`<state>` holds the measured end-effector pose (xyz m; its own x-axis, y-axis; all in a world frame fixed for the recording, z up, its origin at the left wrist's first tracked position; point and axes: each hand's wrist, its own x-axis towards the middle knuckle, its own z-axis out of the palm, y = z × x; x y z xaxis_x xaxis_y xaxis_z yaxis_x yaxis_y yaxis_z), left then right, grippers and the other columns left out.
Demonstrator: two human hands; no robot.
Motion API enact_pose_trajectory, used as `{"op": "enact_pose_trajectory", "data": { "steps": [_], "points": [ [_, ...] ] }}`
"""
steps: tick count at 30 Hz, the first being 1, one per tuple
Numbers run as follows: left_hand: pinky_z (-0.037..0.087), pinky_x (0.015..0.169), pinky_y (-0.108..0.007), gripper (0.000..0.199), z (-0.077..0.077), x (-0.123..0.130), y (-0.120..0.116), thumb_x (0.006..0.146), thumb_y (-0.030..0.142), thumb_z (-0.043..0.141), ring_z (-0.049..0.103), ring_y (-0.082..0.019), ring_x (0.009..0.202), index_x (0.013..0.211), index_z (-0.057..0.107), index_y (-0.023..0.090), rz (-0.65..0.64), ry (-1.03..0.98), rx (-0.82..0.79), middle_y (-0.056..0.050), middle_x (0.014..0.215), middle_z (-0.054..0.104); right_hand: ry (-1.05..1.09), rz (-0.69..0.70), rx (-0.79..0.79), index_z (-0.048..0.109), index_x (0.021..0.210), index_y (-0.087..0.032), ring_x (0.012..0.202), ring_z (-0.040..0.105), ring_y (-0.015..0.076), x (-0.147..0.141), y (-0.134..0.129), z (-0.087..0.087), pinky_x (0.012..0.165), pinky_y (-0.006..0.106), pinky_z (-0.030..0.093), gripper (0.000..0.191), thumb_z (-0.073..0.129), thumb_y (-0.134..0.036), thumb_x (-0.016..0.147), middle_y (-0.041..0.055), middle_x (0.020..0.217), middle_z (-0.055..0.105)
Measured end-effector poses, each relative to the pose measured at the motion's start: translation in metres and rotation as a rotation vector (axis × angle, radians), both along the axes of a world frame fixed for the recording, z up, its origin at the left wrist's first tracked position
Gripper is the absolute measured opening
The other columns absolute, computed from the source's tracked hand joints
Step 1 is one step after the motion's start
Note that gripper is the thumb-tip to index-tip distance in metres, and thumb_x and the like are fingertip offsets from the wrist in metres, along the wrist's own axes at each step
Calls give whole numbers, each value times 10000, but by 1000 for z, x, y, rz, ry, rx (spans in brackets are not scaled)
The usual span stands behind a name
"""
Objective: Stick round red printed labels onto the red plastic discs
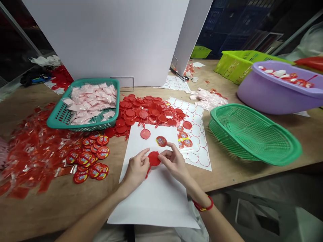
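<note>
Left hand [136, 170] clamped on red disc [154, 159] at its left edge, over white paper [151, 205]. Right hand [176, 165]: thumb at disc's right edge, index at label [161, 141] just beyond; cannot tell if gripping. Labelled discs [96, 155] left, green basket [254, 134] right.

My left hand [136, 169] and my right hand [176, 165] are bare and slim-fingered, and my forearms [94, 212] are bare too, as far up as they show. Around my right wrist I wear a narrow, rounded red bracelet [210, 202] with a patch of yellow on it; whether it is cord or some other material, I cannot make out. Across my lap shows pale greyish, creased cloth [188, 234], with a narrow black strip [129, 232] further left, too little visible for me to name.
</note>
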<state>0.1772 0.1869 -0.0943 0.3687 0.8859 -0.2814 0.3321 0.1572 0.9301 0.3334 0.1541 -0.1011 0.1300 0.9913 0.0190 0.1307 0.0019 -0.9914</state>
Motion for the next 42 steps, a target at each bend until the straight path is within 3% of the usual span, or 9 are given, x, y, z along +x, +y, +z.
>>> {"op": "enact_pose_trajectory", "data": {
  "steps": [3,6,9,12,15,18,25,42],
  "points": [
    [541,716,-319,427,0,-8,2,788,243,465,616,-195,916,1203,489,144,-137,126,260,-90,1017,638,-273,69,1,354,1121,-182,549,513,132,6,3,-3,547,265,410,326,448,-216,811,-43,605,545],
    [440,923,-377,507,-5,-12,6,744,214,560,485,-216,1126,1238,447,181,-261,228,561,-91,1220,541,-484,121,18,374,1168,-184,559,497,129,8,5,-7,562,267,411,374,439,-149,801,-22,679,562],
    [398,944,-403,645,-11,-10,8,707,211,620,457,-226,1125,1297,361,188,-352,276,667,-91,1232,523,-554,-26,117,434,1135,-187,629,496,126,9,3,-8,594,274,430,366,519,-176,779,52,924,565],
    [393,916,-394,610,-12,-6,9,730,175,581,467,-221,1088,1296,352,188,-377,298,665,-86,1179,549,-504,-133,147,530,879,-182,631,481,125,12,-2,-5,575,258,412,84,497,-246,834,36,825,552],
    [388,907,-382,550,-10,0,11,767,217,554,466,-214,1074,1281,362,181,-347,283,612,-88,1166,552,-485,2,102,525,729,-180,599,467,119,16,-3,-4,542,245,380,175,451,-253,871,13,695,528],
    [391,878,-393,633,-10,7,13,712,276,639,469,-230,1034,1274,364,184,-331,308,590,-81,1152,566,-514,71,116,544,754,-173,597,462,116,17,1,-8,539,248,371,156,449,-223,867,17,710,522],
    [383,850,-383,705,-19,14,15,642,225,704,469,-225,984,1264,372,198,-327,362,613,-46,1107,609,-566,58,154,578,813,-191,691,495,143,14,5,-22,550,263,388,125,461,-211,852,35,794,500],
    [385,877,-393,671,-20,14,15,658,237,697,473,-234,1023,1251,382,217,-329,391,624,-52,1130,582,-660,29,159,571,772,-188,727,496,157,7,3,-22,615,289,425,148,451,-192,858,43,804,512]
  ]
}}
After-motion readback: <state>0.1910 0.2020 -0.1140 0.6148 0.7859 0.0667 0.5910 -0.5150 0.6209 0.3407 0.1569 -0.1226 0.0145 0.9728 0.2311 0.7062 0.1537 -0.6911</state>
